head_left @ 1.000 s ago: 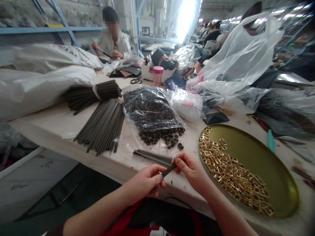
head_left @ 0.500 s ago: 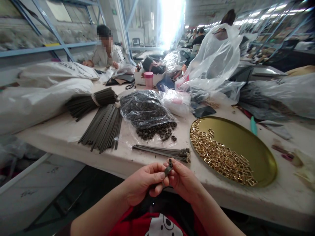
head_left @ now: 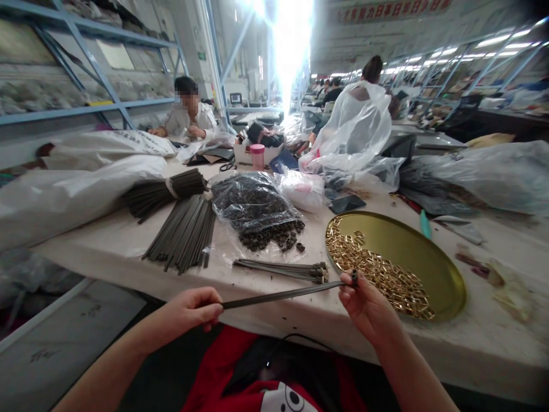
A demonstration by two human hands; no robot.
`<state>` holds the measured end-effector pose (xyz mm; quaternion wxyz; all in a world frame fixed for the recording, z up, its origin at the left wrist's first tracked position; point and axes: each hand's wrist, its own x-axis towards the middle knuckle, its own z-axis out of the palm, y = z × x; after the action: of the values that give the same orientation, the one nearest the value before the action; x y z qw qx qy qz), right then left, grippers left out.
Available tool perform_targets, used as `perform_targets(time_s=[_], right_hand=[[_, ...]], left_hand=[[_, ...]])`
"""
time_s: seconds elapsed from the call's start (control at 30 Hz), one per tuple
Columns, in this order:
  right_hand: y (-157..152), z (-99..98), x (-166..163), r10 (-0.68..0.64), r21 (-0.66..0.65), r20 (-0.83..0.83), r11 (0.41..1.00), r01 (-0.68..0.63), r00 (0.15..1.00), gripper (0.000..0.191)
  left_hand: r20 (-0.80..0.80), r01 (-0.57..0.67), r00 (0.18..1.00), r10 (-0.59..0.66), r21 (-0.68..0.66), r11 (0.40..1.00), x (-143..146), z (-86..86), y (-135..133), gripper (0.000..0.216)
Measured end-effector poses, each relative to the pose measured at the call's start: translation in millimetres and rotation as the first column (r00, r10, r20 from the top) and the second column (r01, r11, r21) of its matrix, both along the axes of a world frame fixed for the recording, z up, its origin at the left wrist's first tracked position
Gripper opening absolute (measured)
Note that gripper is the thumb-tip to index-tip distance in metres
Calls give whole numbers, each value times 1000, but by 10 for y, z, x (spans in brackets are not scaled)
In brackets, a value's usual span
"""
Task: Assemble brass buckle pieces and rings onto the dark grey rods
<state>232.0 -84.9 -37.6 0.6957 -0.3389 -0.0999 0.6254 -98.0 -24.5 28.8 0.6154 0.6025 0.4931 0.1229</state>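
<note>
Fingers of the left hand (head_left: 196,312) and right hand (head_left: 369,306) pinch opposite ends of the dark strip (head_left: 278,296), stretched above the surface (head_left: 115,240) near its edge; a slack pinch could let one end slip.

Backlit by a blown-out burst of white light (head_left: 293,46) at top centre, flaring outward. Lit more weakly by ceiling lights (head_left: 494,40) at upper right. Glinting on the plastic bag (head_left: 249,200) and, more softly, on the gold tray (head_left: 412,246); matte on the dark strip (head_left: 283,294). Deeply shadowed beneath the counter (head_left: 111,243). Hazy in the distance, bowed and smeared toward the edges.
</note>
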Motion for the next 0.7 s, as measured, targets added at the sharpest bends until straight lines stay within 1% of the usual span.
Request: perform_targets(time_s=[0.03, 0.07, 0.1, 0.13, 0.17, 0.23, 0.27, 0.3, 0.33, 0.37, 0.43, 0.47, 0.5, 0.53, 0.57, 0.6, 0.67, 0.7], right_hand=[[-19, -51, -5, 6, -15, 1, 1000, -6, 1000, 18], [-42, -104, -52, 25, -32, -1, 999, -25, 1000, 19], [-67, -156, -139, 54, -53, -5, 997, -54, 999, 19], [-94, -205, -256, 94, -76, -11, 993, -94, 996, 19], [-123, -247, -390, 142, -100, -21, 985, -143, 990, 20], [-173, -305, -651, 266, -128, -44, 954, -270, 963, 22], [-189, -317, -751, 335, -126, -35, 933, -337, 942, 24], [-196, -319, -818, 389, -126, 1, 914, -386, 921, 25], [-192, -312, -849, 423, -131, 67, 902, -412, 904, 27], [-177, -296, -846, 436, -138, 148, 898, -418, 888, 28], [-121, -245, -770, 411, -150, 310, 912, -383, 857, 30], [-86, -210, -718, 391, -149, 364, 920, -361, 845, 29], [-52, -169, -670, 374, -142, 391, 927, -347, 841, 28], [-21, -122, -634, 363, -131, 395, 931, -339, 844, 27], [4, -68, -611, 358, -116, 391, 933, -340, 848, 26], [21, -11, -602, 354, -98, 388, 934, -344, 851, 25], [37, 97, -613, 355, -70, 411, 930, -360, 839, 26], [39, 140, -625, 361, -67, 445, 926, -372, 820, 26]], left_hand=[[49, -80, 996, 79, 32, 996, -54, 34, 28, 17], [139, -186, 974, 178, 53, 981, -74, 69, 50, 17], [254, -288, 929, 268, 45, 956, -61, 105, 69, 18], [373, -375, 861, 344, 10, 927, -24, 142, 86, 20], [482, -435, 779, 400, -43, 899, 29, 184, 103, 22], [621, -473, 639, 453, -147, 869, 145, 289, 142, 21], [665, -476, 592, 455, -168, 863, 192, 356, 163, 18], [698, -478, 564, 442, -161, 864, 228, 432, 184, 16], [725, -484, 555, 408, -118, 867, 254, 515, 202, 14], [737, -486, 573, 358, -46, 873, 274, 597, 215, 13], [693, -494, 666, 276, 132, 859, 327, 725, 220, 11], [639, -457, 735, 225, 223, 861, 372, 754, 210, 11], [555, -382, 814, 171, 289, 878, 435, 750, 194, 13], [455, -283, 883, 119, 312, 907, 516, 713, 174, 16], [341, -152, 939, 45, 295, 943, 609, 643, 152, 20], [243, -45, 970, -22, 266, 963, 708, 547, 130, 22], [125, 98, 984, -128, 224, 970, 895, 315, 95, 15], [83, 155, 981, -175, 204, 967, 969, 198, 82, 11]])
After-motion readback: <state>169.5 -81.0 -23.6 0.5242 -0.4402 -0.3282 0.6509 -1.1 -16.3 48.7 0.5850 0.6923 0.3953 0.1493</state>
